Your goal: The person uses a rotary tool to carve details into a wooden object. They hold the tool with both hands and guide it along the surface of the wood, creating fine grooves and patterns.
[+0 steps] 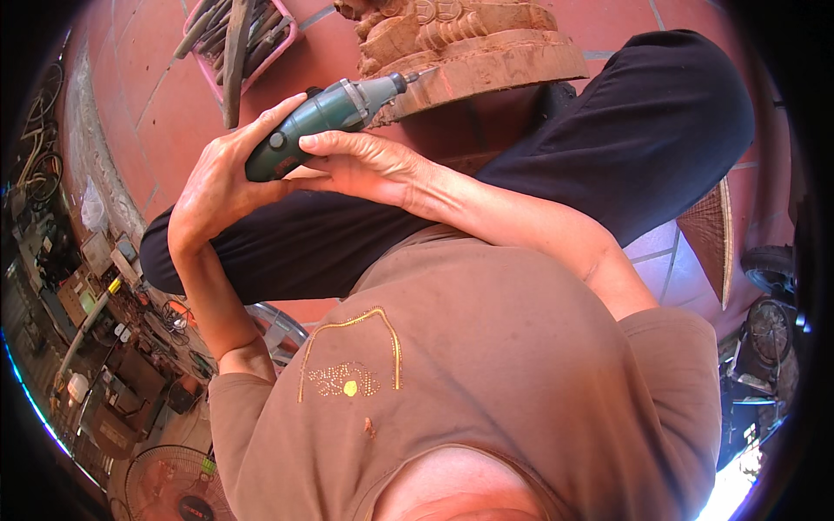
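1. Nearest the camera, both hands close on one green rotary tool [326,122]. The left hand [217,178] wraps the rear of its body, and the right hand [365,165] lays its fingers [326,143] along the underside.
2. The tool sits over the person's crossed knee in dark trousers [608,148], its metal tip touching the base edge of one carved wooden piece [469,43].
3. Beyond the left hand, one pink plastic basket [282,48] rests on the red tiled floor [165,113]. It holds a bundle of long carving tools [234,35], too crowded to count, with one handle jutting over the rim.
4. Bare tile lies between the basket and the carving.
5. At the left rim, a cluttered bench of gear [95,286] crowds the edge, and one fan [169,486] stands below it.
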Demonstrator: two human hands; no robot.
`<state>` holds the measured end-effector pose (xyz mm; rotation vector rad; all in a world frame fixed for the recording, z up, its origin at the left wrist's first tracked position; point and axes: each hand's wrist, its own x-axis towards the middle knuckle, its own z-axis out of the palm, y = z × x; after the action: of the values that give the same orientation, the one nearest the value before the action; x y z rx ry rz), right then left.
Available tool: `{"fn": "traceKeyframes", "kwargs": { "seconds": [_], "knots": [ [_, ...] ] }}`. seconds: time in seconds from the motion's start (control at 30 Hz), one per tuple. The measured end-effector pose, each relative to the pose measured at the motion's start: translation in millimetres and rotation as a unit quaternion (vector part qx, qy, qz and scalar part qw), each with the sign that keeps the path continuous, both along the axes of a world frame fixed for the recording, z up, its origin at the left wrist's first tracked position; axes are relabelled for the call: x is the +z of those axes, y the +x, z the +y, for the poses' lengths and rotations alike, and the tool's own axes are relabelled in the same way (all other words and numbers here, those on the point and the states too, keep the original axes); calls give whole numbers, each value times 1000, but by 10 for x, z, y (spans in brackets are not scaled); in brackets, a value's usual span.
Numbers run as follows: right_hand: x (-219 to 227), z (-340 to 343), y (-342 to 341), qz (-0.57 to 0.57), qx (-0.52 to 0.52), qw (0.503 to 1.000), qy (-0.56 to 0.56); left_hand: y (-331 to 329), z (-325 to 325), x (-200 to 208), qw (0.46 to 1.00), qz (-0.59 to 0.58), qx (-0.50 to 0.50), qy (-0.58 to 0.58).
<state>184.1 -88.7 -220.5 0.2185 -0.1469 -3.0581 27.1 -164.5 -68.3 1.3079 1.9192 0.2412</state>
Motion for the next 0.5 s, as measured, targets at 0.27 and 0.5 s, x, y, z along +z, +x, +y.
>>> {"fn": "traceKeyframes", "kwargs": {
  "seconds": [0.27,0.5],
  "knots": [
    [52,10,60,8,-3,1000,9,32,37,56,1000,5,-10,-17],
    [98,-32,136,-1,3,1000,18,95,-9,97,999,23,-33,24]
  ]
}}
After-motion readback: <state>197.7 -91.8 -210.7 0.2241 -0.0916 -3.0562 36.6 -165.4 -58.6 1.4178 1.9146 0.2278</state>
